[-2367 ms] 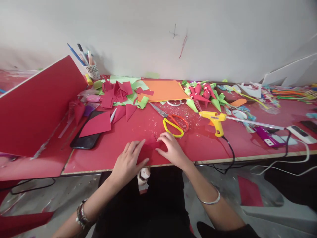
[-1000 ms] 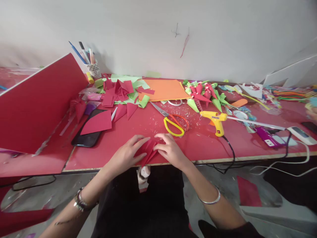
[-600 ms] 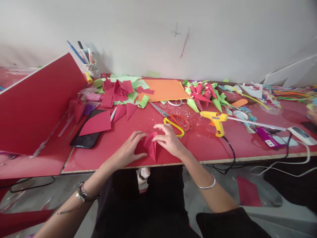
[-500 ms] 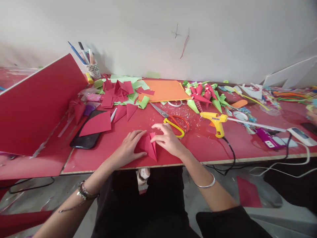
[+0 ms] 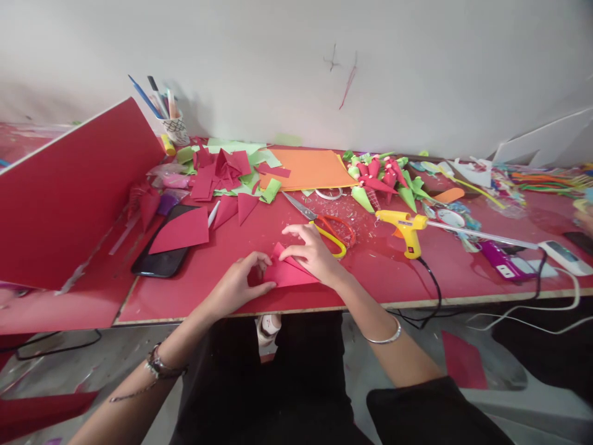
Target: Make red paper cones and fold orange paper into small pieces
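A piece of red paper, partly folded over, lies at the table's front edge between both my hands. My left hand has its fingers curled at the paper's left side, thumb along the lower edge. From the right, my right hand grips the folded upper edge, covering part of the fold. Just beyond that hand lie scissors with red and yellow handles, blades pointing up and left. Red paper cones and a curved red paper piece are to the left, the latter partly over a black phone.
A yellow glue gun with a clear stick lies right, its cord over the edge. Orange sheets, red and green cones and scraps line the back. A large red board leans left. At far right, another person's hand shows partly.
The red paper has turned, its narrow point swinging from facing me toward the right. My left fingers have curled in more at its left side. The right hand stays close to the fold.
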Demonstrator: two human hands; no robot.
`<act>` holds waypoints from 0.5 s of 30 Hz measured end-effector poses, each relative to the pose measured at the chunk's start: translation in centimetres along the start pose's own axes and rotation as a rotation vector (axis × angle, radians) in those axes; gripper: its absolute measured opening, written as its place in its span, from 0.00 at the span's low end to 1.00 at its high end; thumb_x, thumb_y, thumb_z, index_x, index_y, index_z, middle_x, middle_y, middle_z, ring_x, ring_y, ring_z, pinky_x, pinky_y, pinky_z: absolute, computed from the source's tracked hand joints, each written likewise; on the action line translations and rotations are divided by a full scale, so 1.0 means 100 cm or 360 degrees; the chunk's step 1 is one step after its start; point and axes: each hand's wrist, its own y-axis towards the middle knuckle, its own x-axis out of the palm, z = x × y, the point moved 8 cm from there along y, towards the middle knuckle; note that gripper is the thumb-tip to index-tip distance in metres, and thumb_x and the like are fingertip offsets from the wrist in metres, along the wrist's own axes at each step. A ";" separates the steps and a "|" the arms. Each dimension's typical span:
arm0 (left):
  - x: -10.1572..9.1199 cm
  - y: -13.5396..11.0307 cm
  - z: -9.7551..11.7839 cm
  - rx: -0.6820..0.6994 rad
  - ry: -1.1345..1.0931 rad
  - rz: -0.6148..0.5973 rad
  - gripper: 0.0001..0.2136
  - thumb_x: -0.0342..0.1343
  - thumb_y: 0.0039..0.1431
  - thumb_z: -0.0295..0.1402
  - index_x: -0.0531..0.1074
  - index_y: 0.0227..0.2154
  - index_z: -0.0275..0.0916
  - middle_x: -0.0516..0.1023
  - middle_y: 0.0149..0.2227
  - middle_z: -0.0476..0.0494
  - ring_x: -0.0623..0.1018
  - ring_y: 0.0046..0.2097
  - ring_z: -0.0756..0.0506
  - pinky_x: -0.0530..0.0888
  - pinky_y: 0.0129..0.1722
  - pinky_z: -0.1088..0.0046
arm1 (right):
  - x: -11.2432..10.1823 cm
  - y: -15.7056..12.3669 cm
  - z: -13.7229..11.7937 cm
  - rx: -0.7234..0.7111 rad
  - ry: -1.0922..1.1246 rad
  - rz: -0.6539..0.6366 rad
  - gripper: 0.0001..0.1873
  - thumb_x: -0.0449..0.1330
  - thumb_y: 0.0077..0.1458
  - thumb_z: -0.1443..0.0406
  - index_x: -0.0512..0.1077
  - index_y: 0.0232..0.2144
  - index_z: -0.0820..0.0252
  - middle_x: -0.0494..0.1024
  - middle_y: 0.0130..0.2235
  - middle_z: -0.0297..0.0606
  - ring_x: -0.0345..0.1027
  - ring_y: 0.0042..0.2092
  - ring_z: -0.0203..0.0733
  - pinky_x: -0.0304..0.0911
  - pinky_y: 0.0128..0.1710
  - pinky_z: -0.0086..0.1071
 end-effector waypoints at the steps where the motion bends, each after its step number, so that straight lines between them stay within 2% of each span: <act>1: 0.001 -0.001 0.001 -0.0015 -0.0090 -0.0019 0.13 0.54 0.51 0.35 0.61 0.39 0.39 0.67 0.29 0.52 0.69 0.32 0.51 0.68 0.34 0.75 | 0.000 0.000 0.002 -0.0004 -0.0022 0.0007 0.13 0.52 0.55 0.71 0.75 0.27 0.53 0.65 0.45 0.37 0.56 0.45 0.41 0.59 0.47 0.37; 3: 0.001 -0.001 0.000 -0.0055 -0.0194 -0.0007 0.17 0.53 0.52 0.34 0.60 0.45 0.39 0.67 0.29 0.53 0.69 0.31 0.52 0.68 0.33 0.77 | 0.003 0.000 0.006 -0.0005 -0.0073 -0.0011 0.13 0.52 0.55 0.70 0.75 0.28 0.52 0.66 0.46 0.37 0.56 0.46 0.41 0.59 0.47 0.37; 6: -0.002 -0.002 -0.002 -0.0061 -0.0100 0.0057 0.22 0.51 0.53 0.32 0.56 0.52 0.40 0.69 0.30 0.52 0.70 0.31 0.52 0.68 0.34 0.77 | 0.006 -0.002 0.014 0.0019 -0.0147 -0.0101 0.14 0.51 0.55 0.71 0.76 0.30 0.53 0.65 0.49 0.37 0.55 0.47 0.42 0.59 0.47 0.38; 9: 0.000 -0.005 0.004 0.0129 0.0230 0.0005 0.12 0.48 0.56 0.30 0.66 0.43 0.40 0.71 0.34 0.48 0.71 0.35 0.50 0.67 0.37 0.74 | 0.003 -0.006 0.014 0.0040 -0.0218 -0.0206 0.18 0.49 0.53 0.75 0.76 0.31 0.54 0.64 0.51 0.36 0.55 0.49 0.42 0.58 0.49 0.38; 11: 0.005 -0.010 0.009 0.0277 0.0527 -0.0082 0.09 0.47 0.56 0.28 0.71 0.36 0.40 0.72 0.35 0.46 0.71 0.38 0.47 0.65 0.40 0.69 | 0.001 -0.012 0.008 0.0043 -0.0260 -0.0296 0.17 0.50 0.51 0.76 0.75 0.33 0.56 0.65 0.52 0.36 0.56 0.50 0.42 0.57 0.50 0.39; 15: 0.014 -0.021 0.019 0.0410 0.0939 -0.0232 0.11 0.50 0.55 0.26 0.69 0.41 0.42 0.73 0.40 0.45 0.71 0.41 0.44 0.63 0.42 0.64 | -0.001 -0.035 -0.016 0.0054 -0.0338 -0.0363 0.12 0.53 0.49 0.71 0.73 0.36 0.60 0.67 0.50 0.40 0.58 0.49 0.45 0.58 0.48 0.40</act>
